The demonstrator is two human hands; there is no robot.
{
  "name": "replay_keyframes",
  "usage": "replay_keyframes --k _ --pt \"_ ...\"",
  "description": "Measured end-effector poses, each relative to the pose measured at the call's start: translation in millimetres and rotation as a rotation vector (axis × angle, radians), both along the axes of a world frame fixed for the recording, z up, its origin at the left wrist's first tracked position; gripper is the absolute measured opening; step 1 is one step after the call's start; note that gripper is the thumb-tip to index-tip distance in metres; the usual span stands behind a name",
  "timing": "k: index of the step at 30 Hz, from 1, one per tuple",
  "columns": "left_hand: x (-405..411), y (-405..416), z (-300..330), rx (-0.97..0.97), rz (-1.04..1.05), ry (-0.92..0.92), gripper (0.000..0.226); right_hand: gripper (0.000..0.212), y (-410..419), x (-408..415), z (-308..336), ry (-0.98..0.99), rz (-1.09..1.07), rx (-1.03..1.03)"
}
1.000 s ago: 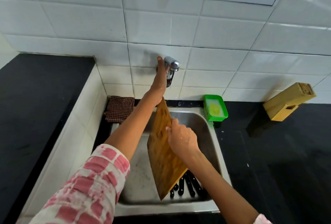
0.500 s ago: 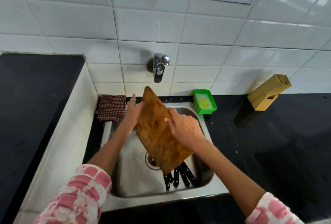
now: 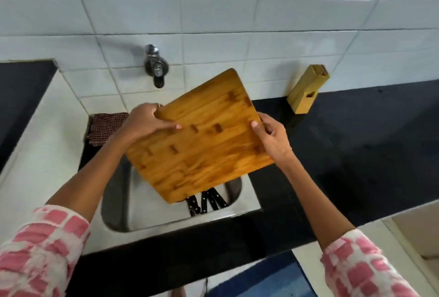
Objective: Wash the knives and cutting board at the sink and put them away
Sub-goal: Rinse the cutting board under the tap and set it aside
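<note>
Two pink-checked sleeves enter from the lower corners, forearms reaching forward over the dark front edge of the counter. In the basin of the steel sink lie the knives, their black riveted handles showing just below the board's near corner; they rest where water can reach them, probably awaiting their own wash. Above the basin the cutting board is held clear of the sink, its broad face turned toward the camera and tilted, a pose that likely lets water run off and exposes the surface for inspection. The left hand grips the board's left edge, thumb on the face and fingers curled behind; the right hand clasps the right edge in the same way, so the weight is shared at opposite sides. Behind the left hand a checked cloth lies at the sink's back corner. Farther back the tap projects from the white tiled wall; no water is seen flowing. To the right a wooden knife block leans against the tiles, the probable destination for the knives.
</note>
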State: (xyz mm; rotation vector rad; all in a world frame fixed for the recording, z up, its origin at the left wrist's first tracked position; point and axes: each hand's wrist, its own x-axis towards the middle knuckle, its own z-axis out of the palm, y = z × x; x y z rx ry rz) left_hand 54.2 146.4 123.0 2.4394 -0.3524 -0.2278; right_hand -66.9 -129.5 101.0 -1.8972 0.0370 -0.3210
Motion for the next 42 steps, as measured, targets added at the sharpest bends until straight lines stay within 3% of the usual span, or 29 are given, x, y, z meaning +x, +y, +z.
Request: replay_keyframes --k 3,8,12,14,16,19,23,30,33,37,42 --pt "-40.5 -54.7 34.6 0.177 -0.071 -0.206 0.06 0.023 -46.1 -35.5 -17.0 0.039 -0.09 0.108" --pt "-129.9 -164.0 68.0 0.318 -0.19 -0.39 0.065 0.016 -126.3 -128.6 -32.0 0.03 -0.251 0.216" --pt "-206.9 -270.1 59.7 0.362 -0.263 -0.449 0.065 0.023 -197.7 -210.4 -58.6 0.055 -0.621 0.329" --pt "-239.6 -318.9 46.2 0.376 -0.321 -0.466 0.062 0.064 -228.6 -242.8 -80.9 0.229 -0.809 0.521" --pt "-273.7 -369.8 28.0 0.38 -0.395 -0.484 0.06 0.082 -258.5 -278.7 -105.5 0.381 -0.826 0.809" --pt "-315.3 -436.8 -4.4 0.35 -0.504 -0.479 0.057 0.087 -295.2 -318.7 -148.6 0.322 -0.664 1.186" --pt "-354.1 -503.9 -63.6 0.336 -0.651 -0.42 0.045 0.075 -338.5 -343.6 -194.8 0.204 -0.79 1.41" --pt "-371.7 -582.9 -177.8 0.511 -0.719 -0.38 0.038 0.065 -413.3 -340.1 -296.9 0.676 -0.743 1.196" --pt "-377.1 -606.2 -221.5 0.505 -0.728 -0.342 0.033 0.054 -426.2 -332.3 -343.5 0.75 -0.649 1.174" --pt "-376.6 -633.8 -285.9 0.459 -0.708 -0.382 0.036 0.056 -444.4 -320.7 -423.1 0.807 -0.526 1.144" --pt "-364.2 -651.2 -363.8 0.501 -0.633 -0.469 0.036 0.027 -453.1 -295.5 -533.7 0.894 -0.453 1.177"
